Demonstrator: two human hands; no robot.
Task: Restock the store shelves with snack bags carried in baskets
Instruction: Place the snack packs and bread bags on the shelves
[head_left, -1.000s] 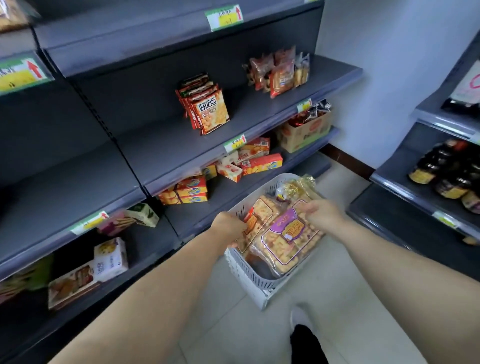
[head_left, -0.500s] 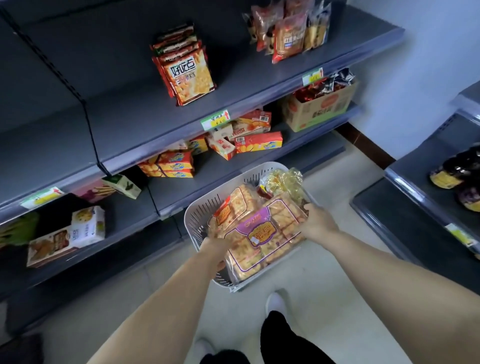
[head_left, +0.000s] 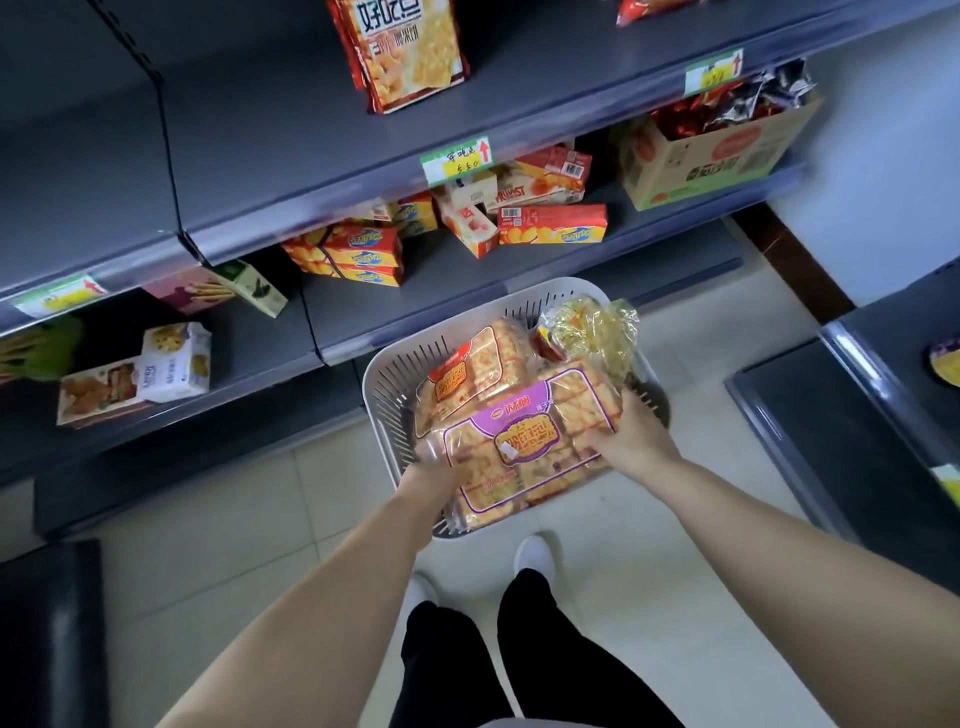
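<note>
A white slotted basket (head_left: 392, 366) sits low in front of my feet, by the bottom shelf. On top of its load lies a clear cracker bag with a purple label (head_left: 524, 441). My left hand (head_left: 428, 480) grips the bag's left edge, fingers tucked under it. My right hand (head_left: 631, 434) holds its right edge, fingers spread over the top. Beneath it lie a cracker bag with an orange label (head_left: 467, 374) and a gold crinkly bag (head_left: 592, 332).
Grey shelves (head_left: 519, 124) run along the left and back, holding red-orange cracker bags (head_left: 410, 52), snack boxes (head_left: 550, 231) and a cardboard carton (head_left: 717, 156). A second dark shelf unit (head_left: 857, 415) stands at the right. A black object (head_left: 52, 623) sits at lower left.
The basket has come down and nearer to my feet as my view tilted down. My left hand slid from the basket's side to the purple bag's left edge.
</note>
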